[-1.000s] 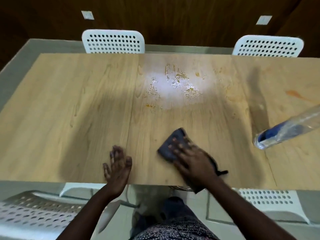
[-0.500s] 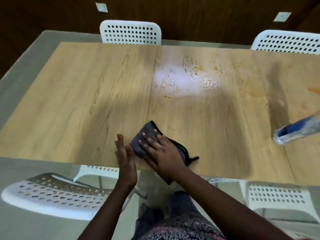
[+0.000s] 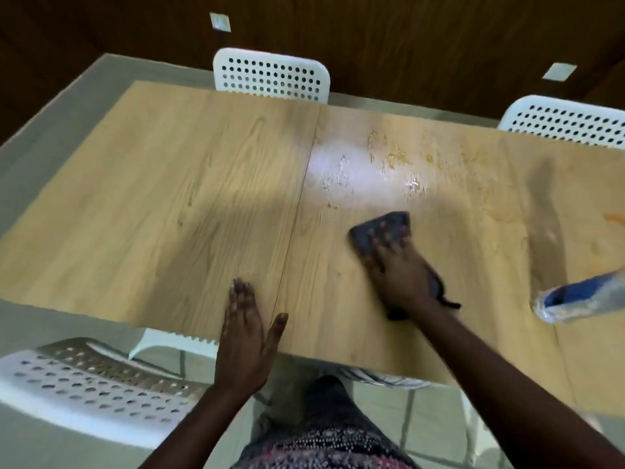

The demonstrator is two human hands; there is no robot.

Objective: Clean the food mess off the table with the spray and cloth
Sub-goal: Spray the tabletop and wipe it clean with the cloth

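Note:
My right hand (image 3: 399, 269) presses flat on a dark grey cloth (image 3: 375, 231) in the middle of the wooden table (image 3: 169, 198). The cloth's front edge lies just short of the wet, orange-flecked food mess (image 3: 378, 170). A further orange smear (image 3: 614, 218) marks the table's right side. My left hand (image 3: 248, 323) rests flat on the table near its front edge, fingers straight, holding nothing. The spray bottle (image 3: 581, 299), clear with blue inside, lies on its side at the right edge of the view.
Two white perforated chairs stand at the far side, one (image 3: 270, 76) at centre and one (image 3: 564, 120) at right. Another white chair (image 3: 91, 384) stands at the near left. A dark wooden wall is behind.
My right hand has pushed the cloth forward and to the right, away from the front edge toward the mess. My left hand has flattened on the table beside the seam.

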